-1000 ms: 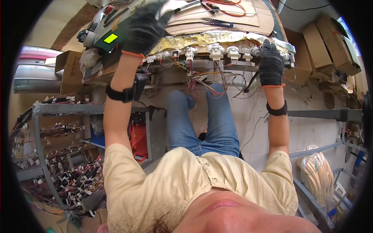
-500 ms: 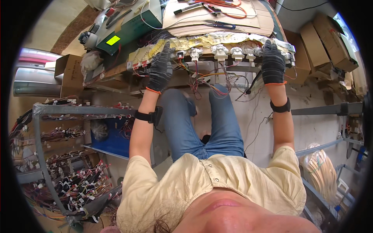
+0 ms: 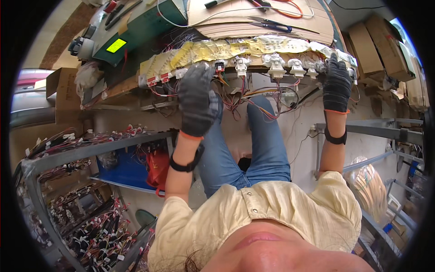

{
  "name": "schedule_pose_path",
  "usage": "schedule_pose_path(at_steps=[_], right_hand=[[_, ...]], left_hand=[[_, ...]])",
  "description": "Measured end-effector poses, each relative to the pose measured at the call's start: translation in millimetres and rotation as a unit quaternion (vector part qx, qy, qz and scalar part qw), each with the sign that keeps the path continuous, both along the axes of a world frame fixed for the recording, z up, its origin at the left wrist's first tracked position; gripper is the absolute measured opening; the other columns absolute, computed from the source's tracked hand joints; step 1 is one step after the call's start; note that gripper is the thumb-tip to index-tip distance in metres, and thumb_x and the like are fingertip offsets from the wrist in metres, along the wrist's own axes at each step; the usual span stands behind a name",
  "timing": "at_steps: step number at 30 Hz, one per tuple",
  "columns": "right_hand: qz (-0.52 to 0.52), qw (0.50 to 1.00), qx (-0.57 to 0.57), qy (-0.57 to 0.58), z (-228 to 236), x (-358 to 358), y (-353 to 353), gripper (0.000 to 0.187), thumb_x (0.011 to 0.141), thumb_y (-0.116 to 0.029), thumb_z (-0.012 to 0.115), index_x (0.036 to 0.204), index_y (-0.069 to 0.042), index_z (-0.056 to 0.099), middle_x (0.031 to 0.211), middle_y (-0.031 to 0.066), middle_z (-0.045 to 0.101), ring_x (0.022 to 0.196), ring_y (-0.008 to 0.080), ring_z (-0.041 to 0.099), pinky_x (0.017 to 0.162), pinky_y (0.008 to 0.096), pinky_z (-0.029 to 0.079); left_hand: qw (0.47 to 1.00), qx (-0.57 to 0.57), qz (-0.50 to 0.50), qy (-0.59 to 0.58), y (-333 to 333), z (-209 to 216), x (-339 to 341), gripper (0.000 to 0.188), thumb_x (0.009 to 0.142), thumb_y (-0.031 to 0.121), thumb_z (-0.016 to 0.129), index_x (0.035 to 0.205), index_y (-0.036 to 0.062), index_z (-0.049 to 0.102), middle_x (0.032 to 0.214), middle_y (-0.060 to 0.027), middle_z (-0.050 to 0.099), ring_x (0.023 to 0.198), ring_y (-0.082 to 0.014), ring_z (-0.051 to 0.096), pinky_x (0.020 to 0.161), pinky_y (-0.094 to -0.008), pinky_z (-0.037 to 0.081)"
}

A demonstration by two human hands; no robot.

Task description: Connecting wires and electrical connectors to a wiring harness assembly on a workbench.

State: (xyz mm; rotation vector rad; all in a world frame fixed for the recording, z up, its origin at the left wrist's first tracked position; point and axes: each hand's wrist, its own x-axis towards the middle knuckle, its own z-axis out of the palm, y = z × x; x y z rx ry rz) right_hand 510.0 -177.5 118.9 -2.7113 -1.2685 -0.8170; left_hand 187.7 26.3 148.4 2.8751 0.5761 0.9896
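A long board (image 3: 206, 51) covered in yellowed tape runs along the front edge of the workbench. White plug connectors (image 3: 276, 65) and red ones (image 3: 152, 81) line its front, with a bundle of coloured wires (image 3: 253, 97) hanging below. My left hand (image 3: 197, 102), in a dark grey glove with an orange cuff, is in front of the board's left part, smeared by motion; its fingers are unclear. My right hand (image 3: 336, 84), gloved alike, rests at the board's right end, fingers stretched out along its edge, with no held thing visible.
Behind the board lie blue-handled snips (image 3: 272, 26) on cardboard (image 3: 217, 29). A green box with a lit yellow display (image 3: 116, 45) stands at the back left. Metal racks flank me; the left rack (image 3: 97, 152) carries many wire harnesses. Cardboard boxes (image 3: 385, 45) stand at the right.
My left hand has come off the board's edge and moved nearer to me, slightly right. The right hand stays at the board's right end. The view has shifted, and a red bag now shows at left.
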Motion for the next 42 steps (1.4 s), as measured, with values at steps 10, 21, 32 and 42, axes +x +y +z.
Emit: schedule_pose_path(at_steps=[10, 21, 32, 42], right_hand=[[-0.046, 0.998, -0.04, 0.019, 17.8, -16.0, 0.3, 0.056, 0.076, -0.012, 0.063, 0.129, -0.007, 0.045, 0.105, 0.0179, 0.059, 0.096, 0.0317, 0.057, 0.086, 0.0404, 0.046], [-0.006, 1.0, -0.003, 0.01, 19.8, -22.0, -1.0, 0.047, 0.08, 0.002, 0.044, 0.127, -0.002, 0.046, 0.111, 0.0183, 0.056, 0.099, 0.0339, 0.054, 0.089, 0.0425, 0.043], [-0.014, 1.0, -0.002, 0.001, 24.1, -27.2, 1.0, 0.048, 0.08, 0.002, 0.046, 0.129, -0.002, 0.045, 0.106, 0.018, 0.057, 0.095, 0.0323, 0.056, 0.085, 0.0417, 0.045], [-0.034, 0.999, -0.028, 0.025, 24.7, -25.6, 0.5, 0.055, 0.077, -0.001, 0.054, 0.131, -0.005, 0.043, 0.113, 0.018, 0.056, 0.103, 0.0325, 0.054, 0.09, 0.0407, 0.045]], left_hand=[[0.987, -0.136, 0.081, 0.039, -36.8, -30.8, -6.4, 0.054, 0.074, 0.015, 0.062, 0.126, 0.0079, 0.052, 0.115, -0.0183, 0.051, 0.108, -0.0327, 0.046, 0.096, -0.0435, 0.034], [0.973, -0.224, 0.06, 0.011, -44.0, -39.0, 3.5, 0.065, 0.075, 0.014, 0.063, 0.135, 0.0049, 0.04, 0.122, -0.0203, 0.05, 0.114, -0.0372, 0.043, 0.101, -0.0443, 0.032], [0.911, -0.406, 0.014, -0.069, -45.0, -47.8, -2.0, 0.058, 0.075, 0.008, 0.063, 0.13, 0.0015, 0.045, 0.126, -0.0222, 0.049, 0.117, -0.0358, 0.046, 0.1, -0.0399, 0.036], [0.898, -0.423, 0.051, -0.114, -46.7, -51.2, 1.4, 0.052, 0.076, 0.008, 0.065, 0.125, 0.0003, 0.05, 0.121, -0.02, 0.054, 0.113, -0.033, 0.052, 0.095, -0.038, 0.041]])
